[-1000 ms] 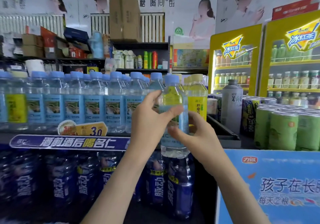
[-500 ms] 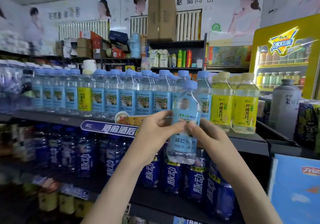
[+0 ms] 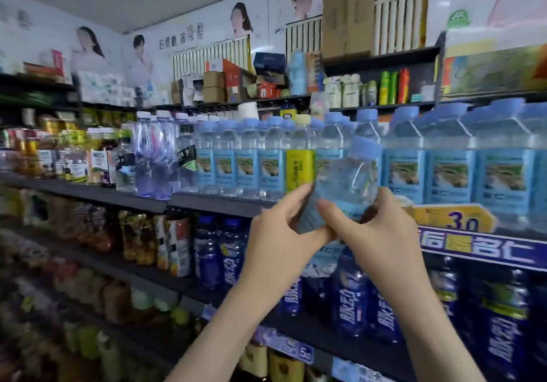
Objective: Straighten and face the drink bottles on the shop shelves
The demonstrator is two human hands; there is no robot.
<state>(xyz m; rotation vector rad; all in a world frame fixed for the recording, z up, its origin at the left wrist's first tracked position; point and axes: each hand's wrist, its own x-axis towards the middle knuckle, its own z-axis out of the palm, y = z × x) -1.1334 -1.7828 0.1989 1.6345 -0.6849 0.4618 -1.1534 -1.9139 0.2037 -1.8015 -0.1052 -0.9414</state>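
A clear water bottle (image 3: 344, 186) with a blue cap and a light blue label is held in the air in front of the shelf, tilted to the right. My left hand (image 3: 278, 233) grips its lower left side and my right hand (image 3: 376, 230) grips its lower right, fingers curled round the label. Behind it a row of matching blue-label bottles (image 3: 450, 174) stands on the upper shelf (image 3: 219, 201), with one yellow-label bottle (image 3: 299, 168) among them. The held bottle's base is hidden by my hands.
Dark blue drink bottles (image 3: 352, 301) fill the shelf below. Jars and small bottles (image 3: 74, 159) stand at the left of the upper shelf. A yellow price tag (image 3: 455, 219) hangs on the shelf edge. Cardboard boxes (image 3: 347, 14) sit high at the back.
My view has swung left along the shelves. The held bottle has moved left with both hands and tilted more to the right; both hands keep their grip.
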